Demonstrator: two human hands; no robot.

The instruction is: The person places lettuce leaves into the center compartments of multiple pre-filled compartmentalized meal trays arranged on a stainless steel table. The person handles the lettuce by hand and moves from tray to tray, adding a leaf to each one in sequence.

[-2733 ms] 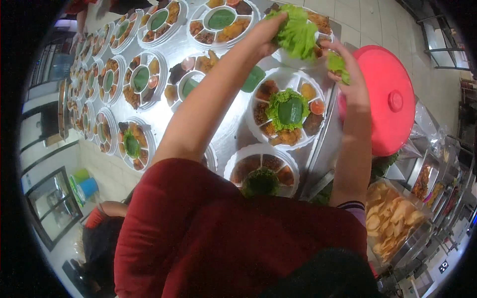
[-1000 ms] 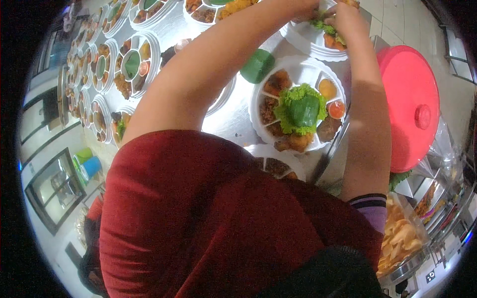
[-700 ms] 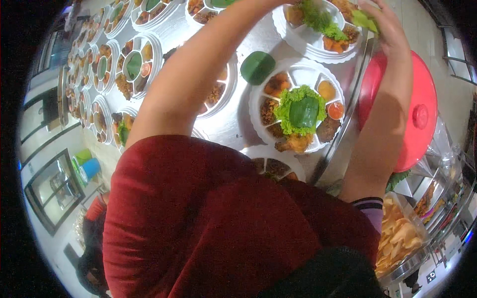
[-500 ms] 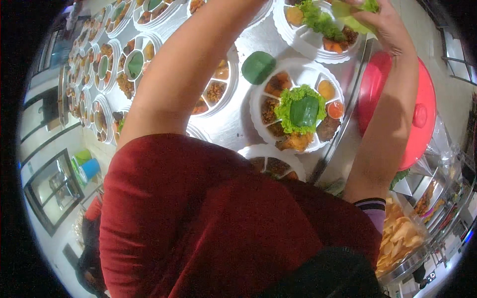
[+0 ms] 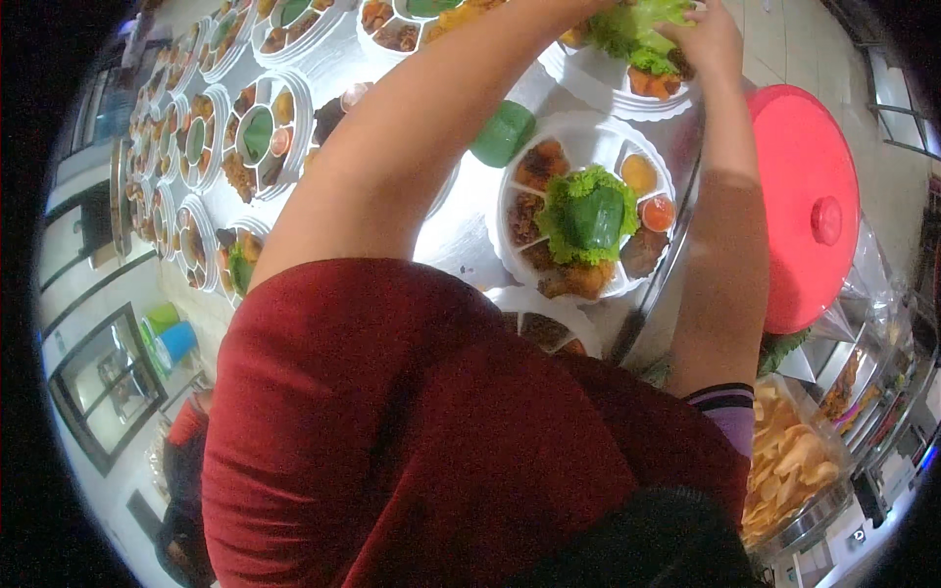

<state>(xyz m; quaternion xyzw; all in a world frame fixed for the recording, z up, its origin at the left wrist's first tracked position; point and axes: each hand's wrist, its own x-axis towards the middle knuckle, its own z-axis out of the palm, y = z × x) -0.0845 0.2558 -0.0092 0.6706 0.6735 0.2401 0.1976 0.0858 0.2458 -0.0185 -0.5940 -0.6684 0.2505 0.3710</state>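
Note:
My right hand (image 5: pixel 710 41) is at the top, its fingers closed on the edge of a bright green lettuce leaf (image 5: pixel 659 14). The leaf lies over a white divided plate (image 5: pixel 627 96) with orange food in its compartments. My left forearm (image 5: pixel 392 147) reaches across to the same plate; its hand is cut off by the top edge, so its fingers do not show. Nearer stands another divided plate (image 5: pixel 510 250), holding a leaf-wrapped green parcel (image 5: pixel 594 218) on lettuce (image 5: pixel 561 230), a small cup of red sauce (image 5: pixel 658 213) and several fried and dark foods.
A round green leaf parcel (image 5: pixel 503 134) sits on the metal table (image 5: pixel 456 230). Stacks of filled plates (image 5: pixel 265 137) cover the left side. On the right are a red lidded container (image 5: pixel 809 216) and a bag of crackers (image 5: pixel 789 456). A partly hidden plate (image 5: pixel 539 304) stands close to me.
The lettuce leaf has come down onto the far plate with my right hand, which has moved left. My left arm has shifted right, and the view has moved slightly.

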